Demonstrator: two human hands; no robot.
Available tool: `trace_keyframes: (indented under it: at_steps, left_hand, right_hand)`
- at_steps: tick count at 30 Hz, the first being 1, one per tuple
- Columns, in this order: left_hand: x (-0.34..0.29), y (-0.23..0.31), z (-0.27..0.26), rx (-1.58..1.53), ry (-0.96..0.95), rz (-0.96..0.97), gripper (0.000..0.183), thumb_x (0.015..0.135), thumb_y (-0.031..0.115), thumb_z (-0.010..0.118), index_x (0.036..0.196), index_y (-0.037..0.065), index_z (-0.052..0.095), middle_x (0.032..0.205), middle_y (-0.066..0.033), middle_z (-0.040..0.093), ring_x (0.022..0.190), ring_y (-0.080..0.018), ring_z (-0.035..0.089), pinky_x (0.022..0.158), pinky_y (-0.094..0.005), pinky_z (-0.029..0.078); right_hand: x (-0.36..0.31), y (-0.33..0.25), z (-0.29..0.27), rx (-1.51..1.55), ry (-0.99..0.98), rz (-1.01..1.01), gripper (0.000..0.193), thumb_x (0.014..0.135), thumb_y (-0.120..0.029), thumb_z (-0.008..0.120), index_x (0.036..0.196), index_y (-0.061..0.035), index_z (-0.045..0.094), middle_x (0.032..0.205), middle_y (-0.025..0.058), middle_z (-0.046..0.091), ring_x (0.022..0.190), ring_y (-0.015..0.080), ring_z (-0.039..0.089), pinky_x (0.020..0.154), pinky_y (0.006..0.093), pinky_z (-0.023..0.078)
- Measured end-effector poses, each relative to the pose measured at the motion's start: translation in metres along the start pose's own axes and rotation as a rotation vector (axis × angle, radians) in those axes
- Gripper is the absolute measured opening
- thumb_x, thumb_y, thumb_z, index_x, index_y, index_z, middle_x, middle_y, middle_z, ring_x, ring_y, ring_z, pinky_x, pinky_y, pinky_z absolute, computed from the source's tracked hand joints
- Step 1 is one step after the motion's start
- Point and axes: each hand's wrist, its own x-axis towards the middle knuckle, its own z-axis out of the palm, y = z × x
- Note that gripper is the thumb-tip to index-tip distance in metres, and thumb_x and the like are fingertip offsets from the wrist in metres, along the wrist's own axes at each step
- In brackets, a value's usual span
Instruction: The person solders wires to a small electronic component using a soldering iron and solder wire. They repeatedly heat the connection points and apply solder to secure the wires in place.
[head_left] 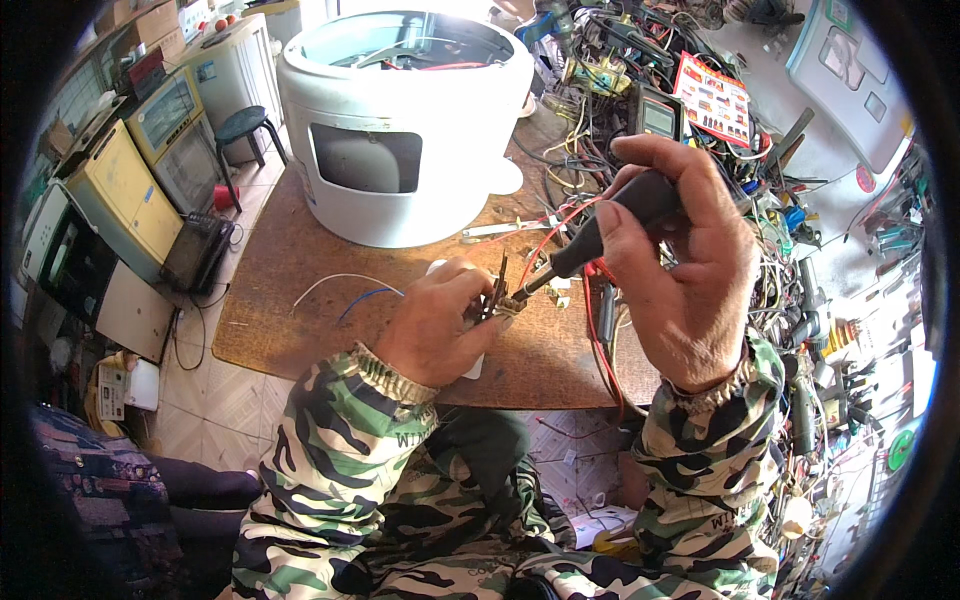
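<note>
My right hand (690,255) is closed round the black handle of a screwdriver (628,218). Its shaft slants down to the left, and the tip meets a small part (508,302) with dark metal prongs and a brownish body. That part is pinched in the fingers of my left hand (432,322), low over the wooden table (285,320); its exact kind I cannot make out. A white piece shows partly from under my left hand. A white wire (335,276) and a blue wire (368,296) run out to the left of it.
A round white appliance housing (420,200) with a window opening stands on the table's far side. To the right lie tangled cables, a multimeter (660,118), a red printed sheet (712,100) and red leads (590,325). A dark stool (243,124) and cabinets stand at the left.
</note>
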Motion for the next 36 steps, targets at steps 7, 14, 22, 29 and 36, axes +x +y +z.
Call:
trace_keyframes:
  at_steps: [7,14,22,29,36]
  left_hand:
    - [-0.002,-0.001,-0.003,0.045,0.018,0.029,0.024,0.081,0.013,0.077,0.099,0.001,0.066,0.093,-0.0134,0.061,0.083,-0.0303,0.063,0.071,-0.0398,0.051]
    - [-0.001,0.0,-0.001,0.049,0.026,0.033,0.023,0.081,0.013,0.076,0.095,0.001,0.063,0.089,-0.0144,0.059,0.081,-0.0337,0.062,0.071,-0.0434,0.049]
    - [-0.001,-0.004,0.002,0.14,-0.002,0.046,0.024,0.084,0.02,0.073,0.095,0.002,0.062,0.093,-0.018,0.061,0.089,-0.0405,0.06,0.075,-0.0488,0.047]
    - [-0.004,-0.004,0.001,0.143,-0.031,0.019,0.024,0.087,0.021,0.07,0.103,0.004,0.063,0.102,-0.0175,0.06,0.097,-0.042,0.06,0.082,-0.0502,0.049]
    - [-0.005,-0.004,0.003,0.089,0.016,0.06,0.026,0.081,0.013,0.074,0.1,0.002,0.06,0.097,-0.0171,0.06,0.094,-0.0402,0.06,0.078,-0.0469,0.049]
  right_hand:
    - [0.001,0.014,0.016,0.032,-0.009,-0.066,0.03,0.087,-0.004,0.07,0.115,0.0003,0.062,0.08,0.0125,0.063,0.066,0.0192,0.063,0.063,0.0307,0.052]
    - [0.001,0.009,0.018,-0.016,-0.06,-0.095,0.029,0.086,-0.002,0.07,0.115,0.0,0.062,0.083,0.0091,0.064,0.069,0.0166,0.062,0.065,0.0292,0.052]
    - [-0.004,0.006,0.023,0.122,-0.07,-0.074,0.013,0.096,-0.003,0.06,0.107,0.0022,0.062,0.088,0.0059,0.068,0.079,0.0105,0.063,0.075,0.0255,0.051]
    - [-0.002,0.009,0.043,0.693,0.101,0.227,0.031,0.109,-0.027,0.053,0.093,-0.0015,0.056,0.077,0.0042,0.063,0.069,0.0111,0.063,0.063,0.0245,0.049]
    - [-0.006,0.005,0.053,0.684,0.202,0.201,0.031,0.108,-0.028,0.056,0.093,-0.001,0.054,0.072,0.0038,0.059,0.063,0.0113,0.061,0.057,0.0249,0.047]
